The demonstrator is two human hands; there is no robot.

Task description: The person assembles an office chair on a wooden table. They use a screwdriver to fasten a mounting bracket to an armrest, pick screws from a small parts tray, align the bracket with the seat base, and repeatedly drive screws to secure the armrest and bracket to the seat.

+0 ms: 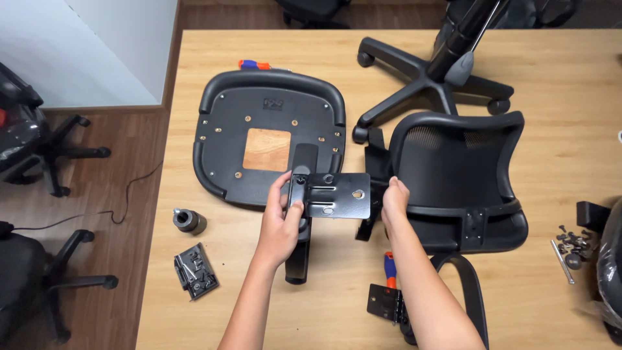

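Gripping one flat black slotted metal bracket plate (337,194) with left hand (280,223) and right hand (393,202), over one black plastic seat pan (227,129) lying on pale wooden worktop (557,71); two orange-and-blue screwdrivers (254,65) lying nearby.

Both bare forearms are reaching up from the lower edge of the view, angling slightly toward each other. The left hand (280,220) is lying palm down with its wrist straight, its fingers curling upward and its thumb pressing in from the right side in a closed grip. The right hand (393,201) is extending further forward, its fingers bunched together and bending down at the knuckles, fingertips gripping an edge, thumb hidden beneath.
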